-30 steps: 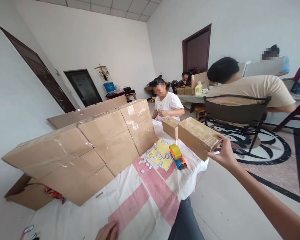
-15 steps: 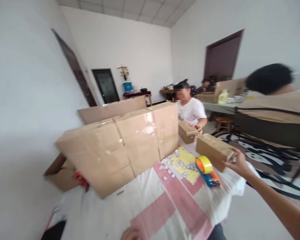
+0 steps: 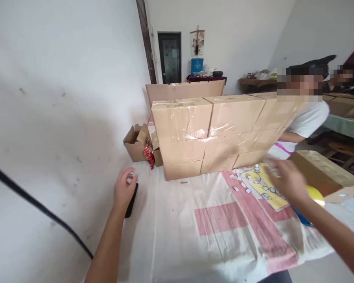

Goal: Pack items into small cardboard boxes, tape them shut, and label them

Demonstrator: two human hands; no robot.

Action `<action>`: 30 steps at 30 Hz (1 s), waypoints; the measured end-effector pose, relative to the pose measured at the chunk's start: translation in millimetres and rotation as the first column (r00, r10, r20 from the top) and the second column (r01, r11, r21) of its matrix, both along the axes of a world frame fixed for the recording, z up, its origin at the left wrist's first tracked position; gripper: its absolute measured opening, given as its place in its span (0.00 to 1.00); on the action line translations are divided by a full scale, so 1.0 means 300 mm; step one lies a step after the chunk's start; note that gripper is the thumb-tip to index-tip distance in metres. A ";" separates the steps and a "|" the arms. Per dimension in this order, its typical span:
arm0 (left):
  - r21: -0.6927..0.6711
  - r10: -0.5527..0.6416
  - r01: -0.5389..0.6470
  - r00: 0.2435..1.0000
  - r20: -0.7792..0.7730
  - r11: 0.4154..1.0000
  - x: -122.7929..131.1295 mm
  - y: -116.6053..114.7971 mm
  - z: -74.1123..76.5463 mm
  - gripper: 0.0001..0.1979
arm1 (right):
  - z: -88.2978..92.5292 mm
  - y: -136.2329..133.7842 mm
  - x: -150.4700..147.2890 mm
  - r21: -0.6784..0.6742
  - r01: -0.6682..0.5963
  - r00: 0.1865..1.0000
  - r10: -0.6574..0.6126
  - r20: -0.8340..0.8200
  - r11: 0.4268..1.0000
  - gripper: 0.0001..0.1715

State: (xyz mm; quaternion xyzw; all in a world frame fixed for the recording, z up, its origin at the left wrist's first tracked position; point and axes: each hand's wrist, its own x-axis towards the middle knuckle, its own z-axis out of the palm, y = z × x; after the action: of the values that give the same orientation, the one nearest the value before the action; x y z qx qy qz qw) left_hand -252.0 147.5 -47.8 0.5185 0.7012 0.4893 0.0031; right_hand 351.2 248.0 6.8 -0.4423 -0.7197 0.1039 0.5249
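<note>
My left hand (image 3: 125, 188) is closed at the left of the table, with small whitish pieces between its fingers, beside a black phone-like object (image 3: 131, 201). My right hand (image 3: 289, 181) is blurred over a yellow sheet (image 3: 273, 202) strewn with small white pieces (image 3: 248, 191); whether it holds anything is unclear. Behind my right forearm are a yellow tape roll (image 3: 315, 194) and a blue tape dispenser (image 3: 301, 216), partly hidden. At the right lies a brown box (image 3: 324, 173). A wall of taped cardboard boxes (image 3: 221, 131) stands across the table.
An open small carton (image 3: 135, 147) with a red wrapper (image 3: 149, 154) stands left of the box wall. A person in a white shirt (image 3: 311, 118) is behind it at the right. A black cable (image 3: 41, 210) crosses at the left. Pink-and-white cloth (image 3: 177, 236) covers the table.
The view has turned left. My right hand has let go of the brown box and moved over the yellow sheet. My left hand has come up beside the black object.
</note>
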 end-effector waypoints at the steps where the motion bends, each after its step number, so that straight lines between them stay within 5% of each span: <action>1: -0.014 0.031 -0.031 0.999 -0.016 0.999 -0.044 0.066 0.033 0.21 | -0.018 -0.017 -0.201 -0.010 -0.074 0.984 0.074 0.159 0.997 0.21; 5: -0.164 0.017 -0.031 0.996 -0.088 0.986 -0.159 0.330 0.133 0.35 | -0.111 -0.096 -0.980 -0.229 -0.499 0.759 0.549 0.350 0.836 0.21; 7: -0.268 -0.030 -0.004 0.992 -0.122 0.963 -0.191 0.426 0.160 0.41 | -0.144 -0.092 -1.279 -0.419 -0.494 0.697 0.635 0.333 0.762 0.28; 9: -0.366 -0.056 -0.003 0.987 -0.150 0.931 -0.213 0.487 0.173 0.41 | -0.159 -0.045 -1.495 -0.612 -0.338 0.768 0.585 0.260 0.715 0.35; 11: -0.444 -0.048 -0.036 0.983 -0.178 0.895 -0.227 0.521 0.177 0.37 | -0.161 0.023 -1.634 -0.663 -0.256 0.814 0.527 0.245 0.704 0.39; 17: -0.543 0.052 -0.177 0.970 -0.238 0.820 -0.217 0.565 0.161 0.21 | -0.167 0.131 -1.782 -0.708 -0.136 0.883 0.409 0.230 0.693 0.48; 22: -0.462 0.162 -0.260 0.957 -0.242 0.848 -0.165 0.549 0.128 0.19 | -0.191 0.145 -1.816 -0.719 -0.187 0.907 0.399 0.135 0.670 0.49; 26: -0.340 0.155 -0.233 0.958 -0.240 0.911 -0.148 0.458 0.115 0.15 | -0.194 0.153 -1.797 -0.642 -0.320 0.914 0.406 -0.015 0.696 0.37; 30: -0.195 0.156 -0.205 0.957 -0.244 0.959 -0.108 0.280 0.162 0.09 | -0.164 0.080 -1.700 -0.541 -0.426 0.900 0.405 -0.165 0.726 0.24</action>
State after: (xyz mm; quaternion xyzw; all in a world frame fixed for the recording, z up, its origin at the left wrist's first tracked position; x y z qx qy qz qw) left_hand -284.4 231.5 0.9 0.5007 0.7910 0.3455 -0.0647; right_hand -158.9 272.0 -42.5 -0.4032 -0.7272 0.4343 0.3464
